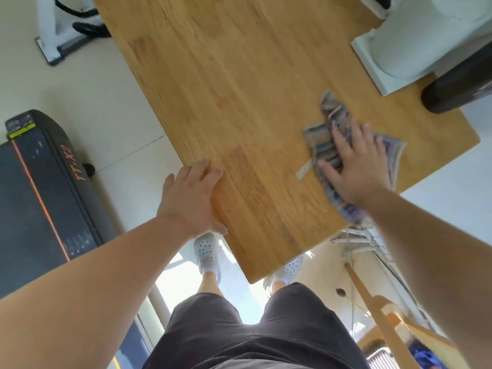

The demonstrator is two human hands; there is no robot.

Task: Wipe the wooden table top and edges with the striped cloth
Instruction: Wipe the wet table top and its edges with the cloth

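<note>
Your right hand (356, 166), fingers spread, presses the one striped cloth (320, 137) at the near right of the table (239, 89); your left hand (191, 198) lies flat on its left edge. One white base (368, 58) stands beyond.

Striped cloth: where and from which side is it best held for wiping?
From above, on the striped cloth at its bunched middle, where the right hand presses flat. It lies crumpled and low on the wooden table; its thin edges and loose strip would likely just flop.

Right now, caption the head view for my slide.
Right hand presses the striped cloth onto the wooden table while the left hand rests on the table's near edge.
</note>
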